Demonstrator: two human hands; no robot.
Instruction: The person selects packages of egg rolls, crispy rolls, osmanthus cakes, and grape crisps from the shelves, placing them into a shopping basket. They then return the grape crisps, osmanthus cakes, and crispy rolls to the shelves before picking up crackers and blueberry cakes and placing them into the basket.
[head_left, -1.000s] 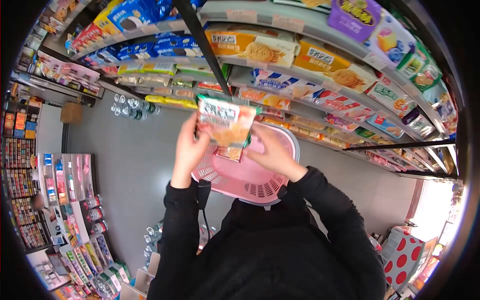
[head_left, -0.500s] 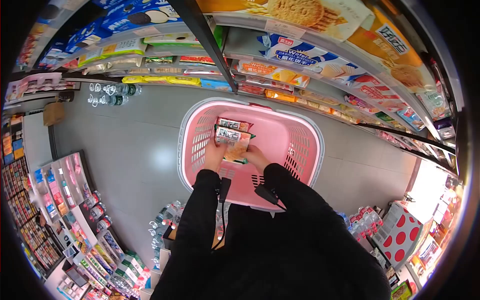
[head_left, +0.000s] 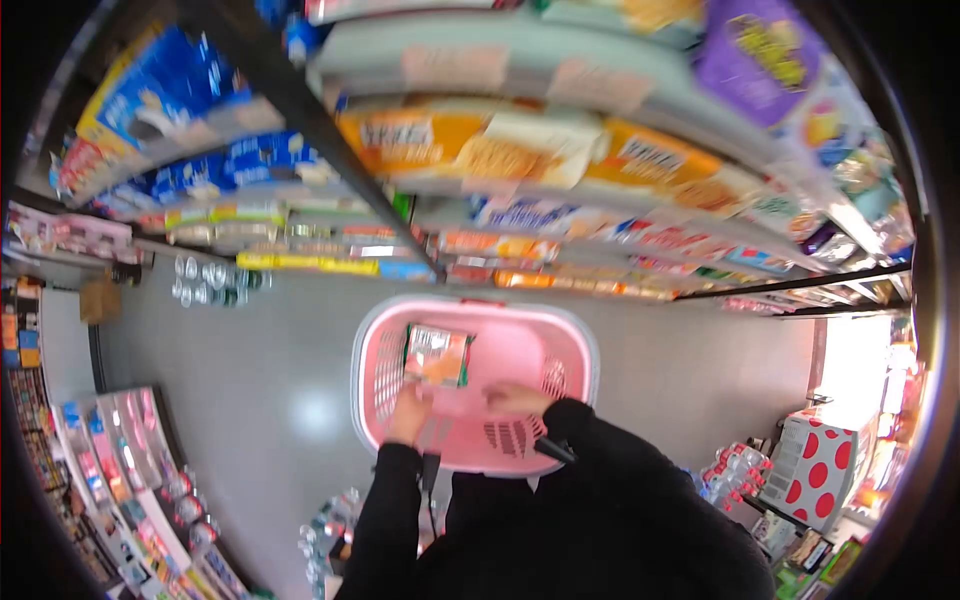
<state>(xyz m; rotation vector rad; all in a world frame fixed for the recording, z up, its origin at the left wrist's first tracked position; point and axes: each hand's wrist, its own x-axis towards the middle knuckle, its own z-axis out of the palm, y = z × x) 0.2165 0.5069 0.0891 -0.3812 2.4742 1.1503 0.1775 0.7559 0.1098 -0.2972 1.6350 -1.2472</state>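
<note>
A packet of biscuits (head_left: 438, 356) with a pale front and green edges lies inside the pink shopping basket (head_left: 590, 385), toward its far left. My left hand (head_left: 408, 412) is just below the packet's near edge, by the basket's left side, its fingers apart and holding nothing. Over the basket's middle, my right hand (head_left: 515, 398) is away from the packet; its blurred fingers reach left with nothing in them. The second packet seen earlier cannot be made out.
Shelves of packaged biscuits (head_left: 520, 150) rise beyond the basket, with a dark upright post (head_left: 330, 150) between sections. Water bottles (head_left: 215, 280) stand on the grey floor at far left. Bottle packs (head_left: 735, 475) and a red-dotted box (head_left: 815, 470) are at right. A display rack (head_left: 120, 450) stands left.
Both hands have let go of the biscuit packet and drawn back toward me, leaving it in the basket. The view has tilted up, showing more of the shelves, and is blurred.
</note>
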